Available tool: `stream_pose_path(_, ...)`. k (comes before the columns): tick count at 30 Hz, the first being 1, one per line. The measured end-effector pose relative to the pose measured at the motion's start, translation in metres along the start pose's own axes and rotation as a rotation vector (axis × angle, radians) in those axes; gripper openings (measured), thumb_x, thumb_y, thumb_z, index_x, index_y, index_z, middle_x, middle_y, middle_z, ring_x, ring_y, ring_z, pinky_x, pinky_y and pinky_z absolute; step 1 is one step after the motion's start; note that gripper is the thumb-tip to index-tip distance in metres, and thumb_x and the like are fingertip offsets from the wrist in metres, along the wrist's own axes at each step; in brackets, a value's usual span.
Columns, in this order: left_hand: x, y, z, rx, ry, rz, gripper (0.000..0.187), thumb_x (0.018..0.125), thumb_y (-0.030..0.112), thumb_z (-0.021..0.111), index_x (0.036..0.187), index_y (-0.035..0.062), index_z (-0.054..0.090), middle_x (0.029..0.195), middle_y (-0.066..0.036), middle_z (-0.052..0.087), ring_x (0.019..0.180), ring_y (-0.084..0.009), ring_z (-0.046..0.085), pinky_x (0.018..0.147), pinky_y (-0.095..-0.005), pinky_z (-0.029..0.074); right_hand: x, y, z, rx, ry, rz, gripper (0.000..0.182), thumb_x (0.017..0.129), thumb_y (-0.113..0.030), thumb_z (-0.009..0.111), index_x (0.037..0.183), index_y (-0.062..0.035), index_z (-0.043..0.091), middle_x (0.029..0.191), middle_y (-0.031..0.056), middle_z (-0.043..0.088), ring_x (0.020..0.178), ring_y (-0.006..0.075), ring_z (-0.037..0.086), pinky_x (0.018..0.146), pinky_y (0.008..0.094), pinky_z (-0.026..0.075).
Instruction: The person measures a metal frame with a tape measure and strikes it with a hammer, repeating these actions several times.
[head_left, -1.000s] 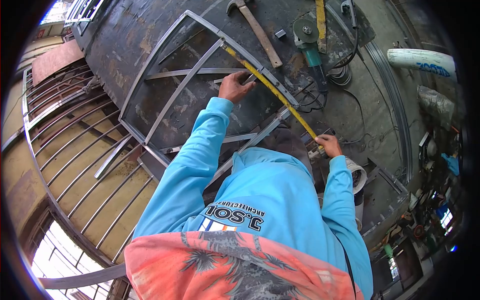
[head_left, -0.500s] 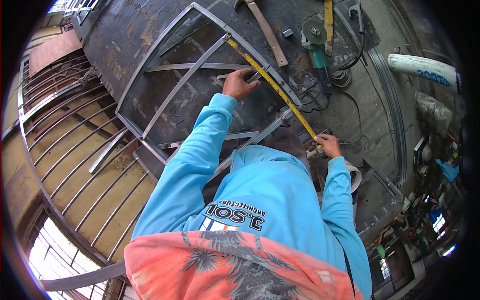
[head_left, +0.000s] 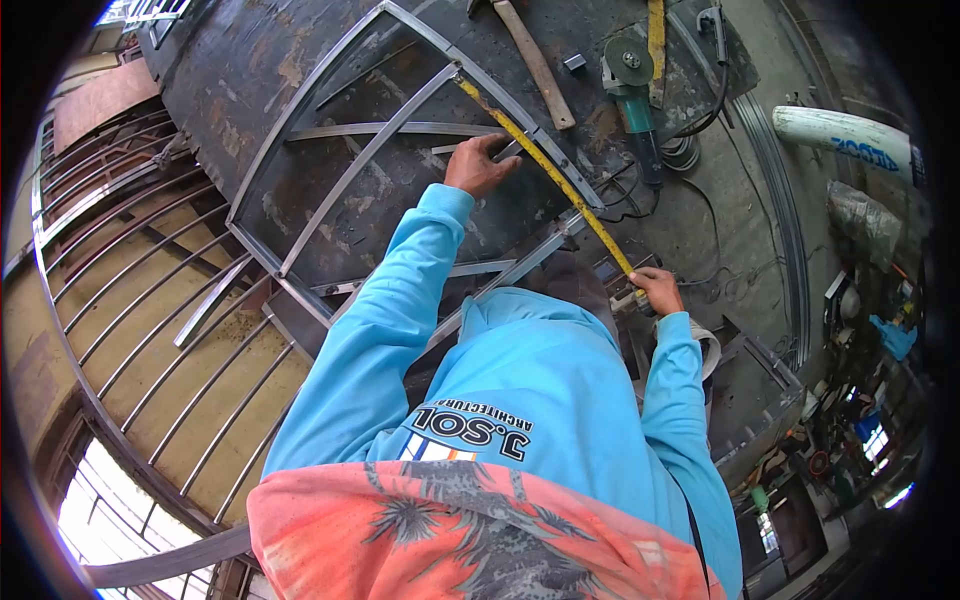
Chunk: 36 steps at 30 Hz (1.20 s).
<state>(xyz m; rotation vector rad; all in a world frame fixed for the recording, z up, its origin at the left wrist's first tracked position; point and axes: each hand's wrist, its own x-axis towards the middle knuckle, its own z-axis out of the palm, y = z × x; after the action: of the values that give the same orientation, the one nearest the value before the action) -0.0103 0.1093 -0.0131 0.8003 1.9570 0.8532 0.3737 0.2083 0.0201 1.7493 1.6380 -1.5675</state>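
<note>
A yellow tape measure is stretched along one side of a grey metal frame lying on the dark worktable. My right hand is closed on its near end, beyond the frame's corner. The far end of the blade lies where an inner metal bar meets the frame. My left hand is over the inside of the frame, thumb and fingers apart around a short metal piece. A curved flat bar crosses the frame just beyond those fingers.
A hammer and an angle grinder with a cable lie beyond the frame. Another yellow strip is behind the grinder. On the left stands a barred metal grille. Long metal lengths and a white pipe are at right.
The view has shifted slightly. Both hands and the stretched tape measure keep nearly the same places; the left fingers have moved only a little.
</note>
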Motion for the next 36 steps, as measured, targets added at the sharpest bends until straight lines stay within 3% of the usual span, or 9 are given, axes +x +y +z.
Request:
stream_pose_path(8, -0.004, 0.007, -0.001, -0.037, 0.002, -0.032, 0.048, 0.082, 0.026, 0.071, 0.122, 0.0024, 0.060, 0.115, -0.018, 0.064, 0.099, -0.0294, 0.064, 0.089, -0.0363, 0.050, 0.006, 0.012, 0.000, 0.019, -0.001, -0.001, 0.024, 0.079, -0.017, 0.070, 0.093, 0.0020, 0.071, 0.086, 0.0090, 0.070, 0.081, 0.0170, 0.062, 0.076, 0.0292, 0.046)
stream_pose_path(13, 0.010, -0.011, 0.008, -0.197, 0.058, -0.017, 0.037, 0.087, 0.026, 0.064, 0.112, -0.0011, 0.065, 0.105, -0.015, 0.068, 0.091, -0.0234, 0.065, 0.081, -0.0326, 0.050, 0.001, 0.005, 0.001, 0.010, 0.014, -0.019, 0.024, 0.079, -0.017, 0.070, 0.093, 0.0024, 0.070, 0.086, 0.0090, 0.070, 0.080, 0.0168, 0.062, 0.076, 0.0292, 0.046)
stream_pose_path(22, 0.023, -0.007, 0.003, -0.240, -0.021, -0.034, 0.035, 0.084, 0.024, 0.065, 0.105, -0.0031, 0.068, 0.096, -0.013, 0.069, 0.083, -0.0197, 0.064, 0.075, -0.0302, 0.051, 0.002, 0.008, 0.005, -0.006, 0.017, -0.044, 0.023, 0.079, -0.017, 0.070, 0.092, 0.0018, 0.071, 0.084, 0.0088, 0.069, 0.080, 0.0162, 0.062, 0.076, 0.0287, 0.047)
stream_pose_path(36, 0.021, -0.001, -0.001, -0.186, 0.019, -0.077, 0.037, 0.078, 0.023, 0.067, 0.104, -0.0042, 0.068, 0.095, -0.015, 0.069, 0.082, -0.0211, 0.065, 0.077, -0.0308, 0.050, -0.002, 0.002, 0.007, -0.014, 0.051, -0.051, 0.023, 0.078, -0.017, 0.070, 0.091, 0.0015, 0.071, 0.085, 0.0093, 0.069, 0.079, 0.0172, 0.061, 0.075, 0.0307, 0.047)
